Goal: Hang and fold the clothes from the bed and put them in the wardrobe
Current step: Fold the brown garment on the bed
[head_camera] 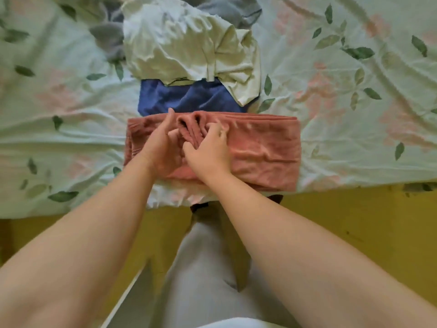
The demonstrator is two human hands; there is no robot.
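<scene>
head view: the right hand's (pixel 208 151) fingers (pixel 215 129) are curled narrow and pinch a raised ridge of the pink cloth (pixel 255 150) near its middle. just at 9 o'clock of that ridge the left hand (pixel 160 144) stands on edge, with its fingers (pixel 169 118) straight, together and pointing to 12 o'clock, pressed against the ridge's side. both wrists cross the cloth's near edge and the forearms run back toward 6 o'clock, spread apart.

the pink cloth lies folded flat on the bed (pixel 354 95), long side running 9 to 3. its near edge sits close to the bed's edge at 6 o'clock. its far edge touches the blue cloth (pixel 179 98) at 12 o'clock. a crumpled pale shirt (pixel 179 43) overlaps the blue cloth farther up, with grey clothes (pixel 233 9) behind it. bare sheet spreads wide at 3 and at 9 o'clock. below the bed edge are yellow floor (pixel 354 221) and a leg (pixel 203 268).
</scene>
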